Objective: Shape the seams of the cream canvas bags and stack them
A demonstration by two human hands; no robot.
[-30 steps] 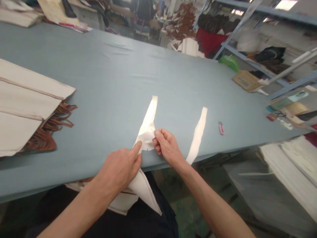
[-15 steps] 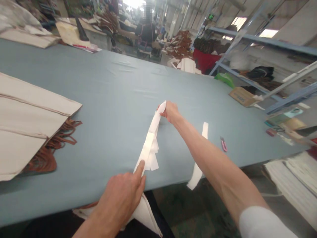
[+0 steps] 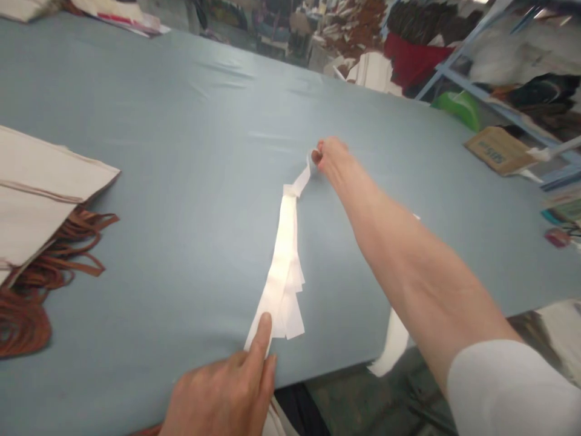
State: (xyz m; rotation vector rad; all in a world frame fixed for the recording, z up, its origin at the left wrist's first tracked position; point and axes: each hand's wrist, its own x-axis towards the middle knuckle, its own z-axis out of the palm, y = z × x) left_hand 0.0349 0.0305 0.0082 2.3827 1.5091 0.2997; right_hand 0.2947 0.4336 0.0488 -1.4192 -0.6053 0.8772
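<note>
A long white strip lies on the blue-grey tabletop, with shorter white pieces fanned out beneath its right side. My left hand is closed at the table's near edge, thumb and index finger gripping the strip's near end. At the far end, a thin white strip rises in a curl from the long one. My right hand pinches its tip, a little above the table. Under my right forearm, another white strip is partly hidden and hangs over the edge.
At the left lie cream panels with brown cords beside them. A cardboard box and a green object sit near the blue shelf frame at the right. Brown and red material is piled beyond the table.
My right hand has moved away and to the right, drawing out the thin curling strip. The long strip's far end now lies on the table. The view has tilted down.
</note>
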